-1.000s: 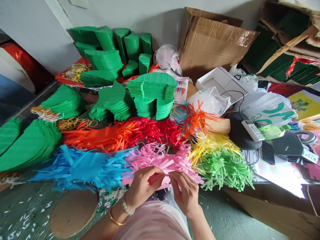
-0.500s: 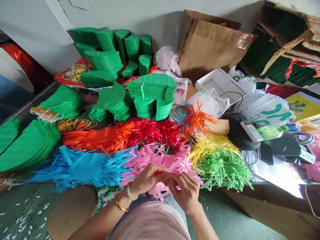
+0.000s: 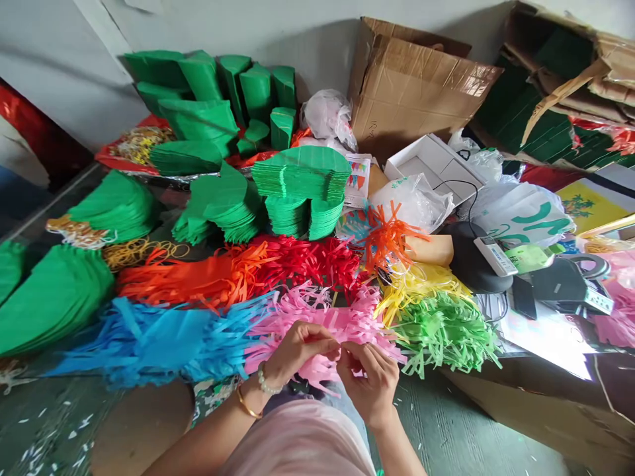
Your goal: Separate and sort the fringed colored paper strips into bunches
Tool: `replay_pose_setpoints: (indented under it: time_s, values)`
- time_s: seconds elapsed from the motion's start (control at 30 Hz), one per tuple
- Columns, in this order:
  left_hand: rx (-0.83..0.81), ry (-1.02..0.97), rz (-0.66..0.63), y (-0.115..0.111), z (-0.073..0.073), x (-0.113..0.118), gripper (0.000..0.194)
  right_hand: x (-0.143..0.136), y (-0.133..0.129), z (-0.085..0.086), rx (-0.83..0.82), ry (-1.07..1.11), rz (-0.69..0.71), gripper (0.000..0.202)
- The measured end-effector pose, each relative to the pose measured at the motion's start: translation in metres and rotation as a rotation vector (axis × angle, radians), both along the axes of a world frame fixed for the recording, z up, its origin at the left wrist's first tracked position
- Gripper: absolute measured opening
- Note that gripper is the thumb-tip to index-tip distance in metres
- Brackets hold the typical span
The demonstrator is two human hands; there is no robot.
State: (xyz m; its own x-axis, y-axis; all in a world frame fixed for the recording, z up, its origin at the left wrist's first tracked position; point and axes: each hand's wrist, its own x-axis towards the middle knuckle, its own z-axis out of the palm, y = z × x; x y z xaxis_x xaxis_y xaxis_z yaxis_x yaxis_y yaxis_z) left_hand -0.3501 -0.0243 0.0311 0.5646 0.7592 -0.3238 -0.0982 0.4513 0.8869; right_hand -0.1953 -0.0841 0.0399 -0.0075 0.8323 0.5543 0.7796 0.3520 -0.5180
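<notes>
Both hands are pinched close together over the pink fringed paper (image 3: pixel 292 307) at the table's front edge. My left hand (image 3: pixel 305 344), with a bead bracelet and a gold bangle at the wrist, has thumb and forefinger closed on a pink fringed paper strip (image 3: pixel 317 373), whose cut ends hang below the fingers. My right hand (image 3: pixel 370 377) pinches at the same spot, fingers curled; the exact point of its hold is hidden. Blue fringed paper (image 3: pixel 169 334) lies to the left. Light green fringed paper (image 3: pixel 446 334) and yellow fringed paper (image 3: pixel 426 287) lie to the right.
Behind are orange (image 3: pixel 193 277) and red fringed paper (image 3: pixel 307 261), then stacks of green cut sheets (image 3: pixel 300 173). A cardboard box (image 3: pixel 421 92), a white box (image 3: pixel 431 162), plastic bags (image 3: pixel 520 208) and a black phone (image 3: pixel 524 297) stand or lie further right. A round stool (image 3: pixel 141 430) is below left.
The fingertips have drawn slightly apart from each other, still pinched. The pink strips under them have spread out and hang differently. The view has shifted a little.
</notes>
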Motion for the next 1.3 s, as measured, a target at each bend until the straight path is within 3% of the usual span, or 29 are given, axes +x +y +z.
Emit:
replay_pose_setpoints:
  time_s: [0.37,0.47,0.6,0.7,0.8,0.9,1.0,1.13,1.2,1.3]
  values:
    - [0.101,0.005,-0.101,0.013,-0.015,-0.050,0.035,-0.047,0.002,-0.004,-0.019,-0.089,-0.105,0.015]
    - [0.046,-0.055,-0.148,0.015,-0.022,-0.058,0.040,-0.055,0.005,0.003,-0.150,0.001,-0.103,0.014]
    - [0.045,-0.139,-0.180,0.021,-0.026,-0.061,0.044,-0.054,0.014,0.009,-0.436,0.228,0.023,0.013]
    - [0.033,-0.119,-0.244,0.028,-0.030,-0.060,0.047,-0.038,0.032,0.006,-0.475,0.288,0.007,0.019]
    - [0.124,0.012,-0.176,0.038,-0.043,-0.059,0.050,-0.004,0.066,0.000,-0.482,0.402,-0.025,0.020]
    - [0.159,0.148,-0.058,0.048,-0.065,-0.056,0.037,0.043,0.118,-0.007,-0.441,0.524,-0.070,0.028]
    - [0.134,0.252,0.046,0.055,-0.087,-0.055,0.037,0.093,0.180,-0.017,-0.329,0.579,-0.194,0.038]
    - [0.190,0.396,0.126,0.048,-0.099,-0.042,0.031,0.148,0.243,-0.030,-0.187,0.575,-0.387,0.046]
    - [0.332,0.475,0.004,0.036,-0.102,-0.025,0.024,0.158,0.248,-0.037,-0.184,0.519,-0.426,0.047]
    - [0.606,0.623,-0.236,0.016,-0.109,0.009,0.019,0.135,0.211,-0.054,-0.285,0.368,-0.348,0.035]
